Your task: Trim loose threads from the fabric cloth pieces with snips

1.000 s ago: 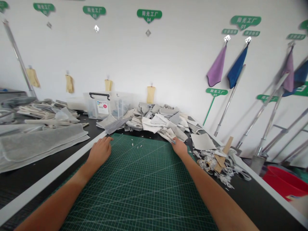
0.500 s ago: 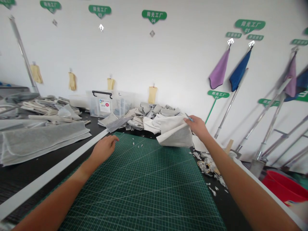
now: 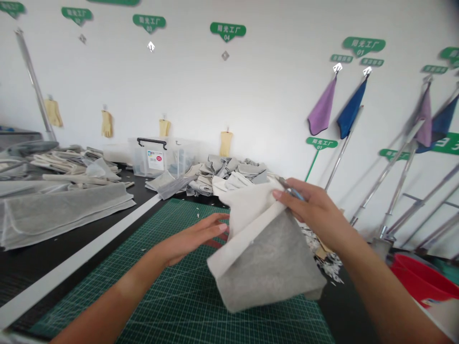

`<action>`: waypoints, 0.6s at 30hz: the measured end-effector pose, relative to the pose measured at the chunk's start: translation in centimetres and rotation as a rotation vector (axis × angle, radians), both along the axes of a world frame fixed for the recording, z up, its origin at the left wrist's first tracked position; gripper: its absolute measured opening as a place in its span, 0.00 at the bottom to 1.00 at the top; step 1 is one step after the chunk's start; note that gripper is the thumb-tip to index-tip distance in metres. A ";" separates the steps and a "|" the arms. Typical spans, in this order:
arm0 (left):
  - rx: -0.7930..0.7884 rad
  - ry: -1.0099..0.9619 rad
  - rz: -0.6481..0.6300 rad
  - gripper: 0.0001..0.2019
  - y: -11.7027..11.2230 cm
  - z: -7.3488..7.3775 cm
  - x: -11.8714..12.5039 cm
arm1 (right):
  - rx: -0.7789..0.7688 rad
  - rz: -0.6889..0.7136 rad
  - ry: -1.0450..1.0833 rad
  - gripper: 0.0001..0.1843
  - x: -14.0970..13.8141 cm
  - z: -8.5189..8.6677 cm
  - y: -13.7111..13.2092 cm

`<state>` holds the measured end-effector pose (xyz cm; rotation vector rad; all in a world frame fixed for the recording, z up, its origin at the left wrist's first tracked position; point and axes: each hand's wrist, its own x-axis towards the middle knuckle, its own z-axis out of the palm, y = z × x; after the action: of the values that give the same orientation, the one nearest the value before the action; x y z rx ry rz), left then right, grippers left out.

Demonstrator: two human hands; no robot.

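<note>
A grey and white piece of cloth [image 3: 267,263], folded over at one side, hangs above the green cutting mat [image 3: 172,286]. My right hand [image 3: 310,203] is closed on its upper corner, thumb on the white side. In the same hand sits a slim tool with a blue handle [image 3: 296,193] and a greyish end; its exact kind is unclear. At the cloth's left edge is my left hand [image 3: 201,236], open with fingers stretched out. Whether those fingertips touch the cloth cannot be made out.
Behind the mat lies a heap of grey and white cloths [image 3: 229,172] beside a clear plastic box [image 3: 147,160]. More folded cloth [image 3: 68,210] covers the left. White scraps [image 3: 332,267] litter the right edge. A red bucket [image 3: 419,282] stands at far right.
My right hand has brought the cloth from the heap toward me, over the mat. My left hand has moved right to the cloth's edge, its fingers now extended.
</note>
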<state>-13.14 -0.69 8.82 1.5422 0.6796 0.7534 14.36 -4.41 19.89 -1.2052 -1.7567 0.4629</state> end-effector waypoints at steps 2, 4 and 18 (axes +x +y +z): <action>-0.021 -0.033 0.038 0.30 -1.0 -0.5 0.9 | -0.046 0.047 -0.098 0.16 -0.6 -1.7 -1.7; -0.046 -0.057 0.088 0.30 -1.3 -1.3 1.4 | -0.130 0.109 -0.159 0.18 -1.1 -3.3 -3.1; 0.047 -0.071 0.423 0.20 -3.4 0.8 1.0 | -0.270 -0.069 -0.246 0.19 1.5 -12.5 -4.1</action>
<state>-12.18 -4.09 9.66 1.4209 0.9552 1.1402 15.83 -8.49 7.43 -1.5634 -1.8954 0.5427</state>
